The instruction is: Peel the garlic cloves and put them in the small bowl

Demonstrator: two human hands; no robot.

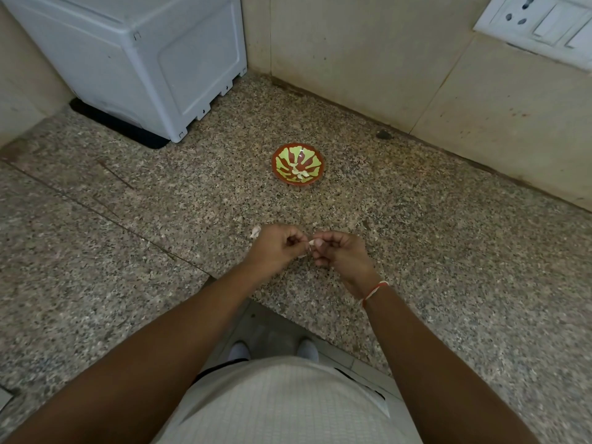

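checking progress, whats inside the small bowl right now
A few pale peeled garlic cloves lie in the near side of the small bowl; the exact count is too small to tell. The rest of its red and green inside shows bare.

Speckled granite counter (416, 238) meets beige tiled walls (352, 52); grey appliance (134, 59) back left, white socket plate (541, 24) upper right

Soft, even indoor light, rather dim, with a warm cast. Shadows are faint: a dark one lies under the white box (134, 59) at upper left. The bowl (298, 165) at centre shows a small glint. Wide-angle bending curves the wall lines toward the edges and stretches the forearms at the bottom. Focus is fairly sharp at centre, softer near the corners.
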